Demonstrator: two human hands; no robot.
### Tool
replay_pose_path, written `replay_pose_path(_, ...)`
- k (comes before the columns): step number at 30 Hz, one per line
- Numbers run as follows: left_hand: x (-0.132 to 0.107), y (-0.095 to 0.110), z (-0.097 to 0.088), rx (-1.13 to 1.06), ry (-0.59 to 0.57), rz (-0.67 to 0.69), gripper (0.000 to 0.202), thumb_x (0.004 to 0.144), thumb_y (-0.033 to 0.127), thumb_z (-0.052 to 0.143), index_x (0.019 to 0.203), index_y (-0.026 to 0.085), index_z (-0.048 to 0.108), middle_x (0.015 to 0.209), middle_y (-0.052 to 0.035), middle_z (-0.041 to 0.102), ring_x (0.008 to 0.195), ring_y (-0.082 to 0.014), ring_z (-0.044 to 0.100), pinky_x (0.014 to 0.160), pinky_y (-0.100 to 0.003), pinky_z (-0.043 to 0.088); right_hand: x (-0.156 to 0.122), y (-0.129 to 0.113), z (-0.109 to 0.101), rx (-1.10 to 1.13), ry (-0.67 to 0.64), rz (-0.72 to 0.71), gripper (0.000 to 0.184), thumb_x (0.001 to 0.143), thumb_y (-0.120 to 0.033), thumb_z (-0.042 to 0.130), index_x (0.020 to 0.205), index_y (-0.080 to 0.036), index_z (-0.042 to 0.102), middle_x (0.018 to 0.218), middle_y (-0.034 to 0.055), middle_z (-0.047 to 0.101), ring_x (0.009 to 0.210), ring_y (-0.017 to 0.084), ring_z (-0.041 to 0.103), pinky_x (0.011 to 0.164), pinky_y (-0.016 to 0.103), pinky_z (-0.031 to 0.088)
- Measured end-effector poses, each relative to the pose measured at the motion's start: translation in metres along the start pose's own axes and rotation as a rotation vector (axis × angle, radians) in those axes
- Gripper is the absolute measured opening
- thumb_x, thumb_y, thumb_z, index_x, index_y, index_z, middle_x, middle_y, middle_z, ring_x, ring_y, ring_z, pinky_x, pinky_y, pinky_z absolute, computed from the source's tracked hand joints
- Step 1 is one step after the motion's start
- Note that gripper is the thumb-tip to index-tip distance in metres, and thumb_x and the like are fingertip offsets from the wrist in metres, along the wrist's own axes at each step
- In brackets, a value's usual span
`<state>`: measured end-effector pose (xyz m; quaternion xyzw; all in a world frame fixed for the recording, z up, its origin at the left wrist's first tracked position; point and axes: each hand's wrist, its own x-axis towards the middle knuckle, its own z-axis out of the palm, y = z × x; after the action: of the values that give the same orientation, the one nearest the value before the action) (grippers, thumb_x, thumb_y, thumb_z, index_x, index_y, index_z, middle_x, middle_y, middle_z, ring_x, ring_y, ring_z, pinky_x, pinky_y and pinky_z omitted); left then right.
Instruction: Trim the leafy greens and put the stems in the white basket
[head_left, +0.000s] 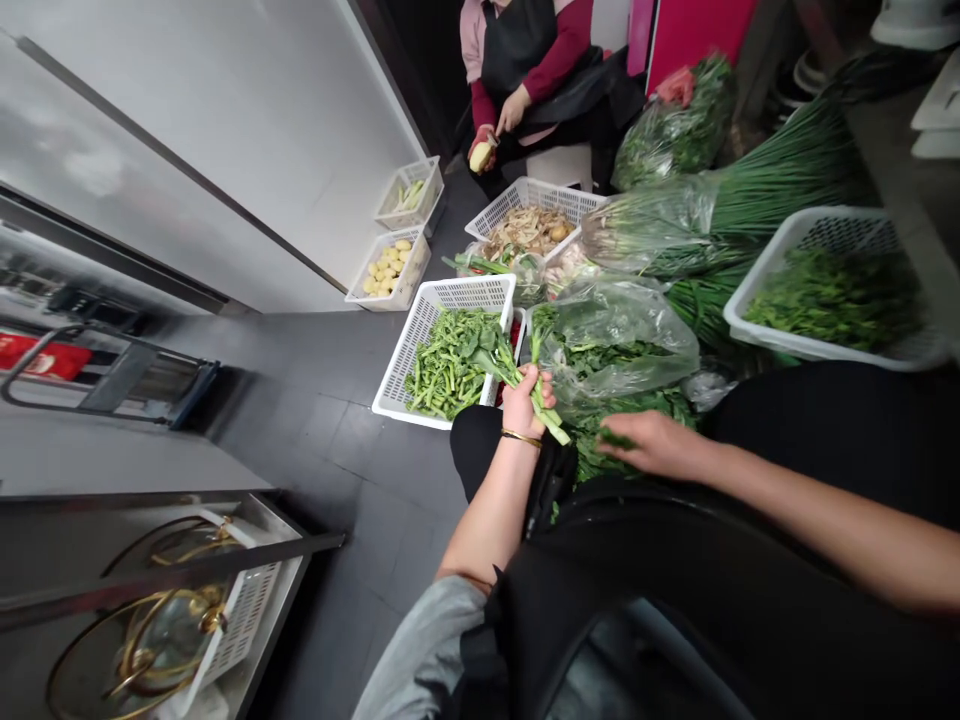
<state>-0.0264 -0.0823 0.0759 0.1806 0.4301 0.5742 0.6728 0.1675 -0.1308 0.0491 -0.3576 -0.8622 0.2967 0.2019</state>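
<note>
1. Black cloth of an apron (675, 590) covers the lap of the person, nearest to the camera.
2. Above this lap, the right hand (660, 443) comes from the right side. Its grip is closed at the fingertips on a dark green leaf piece (616, 438), which is a little blurred.
3. The left hand (523, 405), with a gold-coloured bracelet (521, 437) at the wrist, has its grip clenched around a green stalk (553, 424). This stalk lies slanted in the fist: the pale cut end points toward the right hand, and the leafy end reaches over the rim of a white basket.
4. Below and beside the right hand there are loose leafy greens (596, 465).
5. Just beyond the left hand stands this white basket (469, 291), and many cut green stems (450, 365) are inside it. To its right lies a clear plastic bag (630, 320) with leaves.
6. More to the right, a white crate (795, 345) contains dark green herbs.
7. Farther, another basket (517, 190) carries peelings (525, 230), near a tray (405, 297) of peeled potatoes (386, 268).
8. Farthest, a co-worker (517, 50) sits and holds a pale peeled potato (481, 157).
</note>
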Motion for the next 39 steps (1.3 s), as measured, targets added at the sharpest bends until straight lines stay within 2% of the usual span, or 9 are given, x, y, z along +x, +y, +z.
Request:
replay_pose_path(4, -0.012, -0.006, 0.005, 0.024, -0.101, -0.083, 0.032, 0.065, 0.028, 0.075, 0.081, 0.016, 0.049, 0.064, 0.0004, 0.06, 0.044, -0.0062, 0.05, 0.036, -0.015, 0.032, -0.001, 0.034, -0.029, -0.131, -0.083, 0.29, 0.028, 0.053, -0.037, 0.079, 0.058, -0.019, 0.058, 0.047, 0.0035, 0.057, 0.037, 0.013, 0.045, 0.038, 0.026, 0.026)
replay_pose_path(10, -0.03, -0.03, 0.027, 0.136, -0.061, 0.062, 0.037, 0.063, 0.035, 0.076, 0.081, 0.015, 0.051, 0.057, 0.002, 0.057, 0.038, -0.0074, 0.049, 0.034, -0.017, 0.033, 0.062, -0.008, -0.048, 0.027, 0.15, 0.237, 0.048, 0.093, -0.048, 0.03, 0.068, -0.017, 0.058, 0.056, 0.002, 0.061, 0.049, 0.01, 0.051, 0.049, 0.022, 0.034)
replay_pose_path(15, -0.038, -0.025, 0.021, 0.107, -0.111, -0.085, 0.035, 0.064, 0.036, 0.074, 0.078, 0.016, 0.049, 0.047, 0.004, 0.052, 0.033, -0.007, 0.044, 0.034, -0.017, 0.03, 0.04, -0.034, -0.035, -0.124, 0.289, 0.029, 0.041, 0.091, -0.04, 0.04, 0.059, -0.017, 0.055, 0.062, 0.0056, 0.059, 0.059, 0.013, 0.05, 0.056, 0.026, 0.03)
replay_pose_path(18, -0.036, -0.014, 0.021, -0.004, -0.112, -0.167, 0.036, 0.062, 0.029, 0.077, 0.076, 0.016, 0.046, 0.058, 0.0017, 0.057, 0.038, -0.004, 0.043, 0.034, -0.014, 0.028, 0.01, -0.027, -0.04, -0.117, 0.092, -0.161, 0.038, 0.091, -0.037, 0.042, 0.063, -0.02, 0.061, 0.06, 0.0026, 0.058, 0.055, 0.012, 0.051, 0.055, 0.025, 0.03)
replay_pose_path(21, -0.036, -0.008, 0.027, 0.0, -0.132, -0.164, 0.037, 0.062, 0.029, 0.077, 0.075, 0.017, 0.045, 0.061, 0.0009, 0.059, 0.04, -0.0044, 0.044, 0.034, -0.014, 0.028, 0.003, -0.012, -0.052, 0.013, -0.143, 0.046, 0.033, 0.078, -0.053, 0.058, 0.086, -0.023, 0.068, 0.06, -0.0008, 0.061, 0.05, 0.012, 0.053, 0.049, 0.024, 0.031)
replay_pose_path(25, -0.044, -0.015, 0.036, 0.129, -0.168, -0.084, 0.037, 0.064, 0.036, 0.075, 0.076, 0.017, 0.045, 0.061, 0.0003, 0.06, 0.038, -0.0071, 0.046, 0.033, -0.017, 0.033, 0.033, 0.002, -0.062, 0.3, 0.179, 0.37, 0.045, 0.077, -0.059, 0.056, 0.091, -0.017, 0.064, 0.057, -0.0001, 0.061, 0.05, 0.013, 0.053, 0.051, 0.024, 0.036)
replay_pose_path(31, -0.047, -0.019, 0.031, 0.081, -0.088, -0.175, 0.03, 0.069, 0.029, 0.071, 0.076, 0.016, 0.046, 0.061, 0.0001, 0.058, 0.039, -0.0053, 0.044, 0.034, -0.016, 0.031, 0.055, -0.011, -0.042, -0.012, 0.533, 0.169, 0.033, 0.087, -0.037, 0.046, 0.063, -0.017, 0.056, 0.057, 0.0026, 0.057, 0.052, 0.011, 0.048, 0.053, 0.025, 0.034)
replay_pose_path(35, -0.041, -0.006, 0.025, -0.106, -0.059, -0.363, 0.014, 0.082, 0.018, 0.056, 0.072, 0.014, 0.047, 0.059, 0.0013, 0.05, 0.038, -0.0009, 0.033, 0.034, -0.013, 0.025, 0.023, -0.02, -0.037, -0.153, 0.304, -0.078, 0.032, 0.088, -0.034, 0.047, 0.064, -0.018, 0.061, 0.062, 0.003, 0.058, 0.056, 0.011, 0.05, 0.055, 0.025, 0.032)
replay_pose_path(39, -0.04, 0.0, 0.025, -0.108, -0.163, -0.44, 0.016, 0.086, 0.022, 0.052, 0.073, 0.013, 0.052, 0.06, 0.0011, 0.047, 0.038, -0.001, 0.026, 0.033, -0.014, 0.022, 0.013, -0.011, -0.056, 0.214, 0.002, 0.154, 0.03, 0.078, -0.05, 0.059, 0.085, -0.021, 0.067, 0.057, -0.003, 0.058, 0.05, 0.01, 0.049, 0.05, 0.023, 0.032)
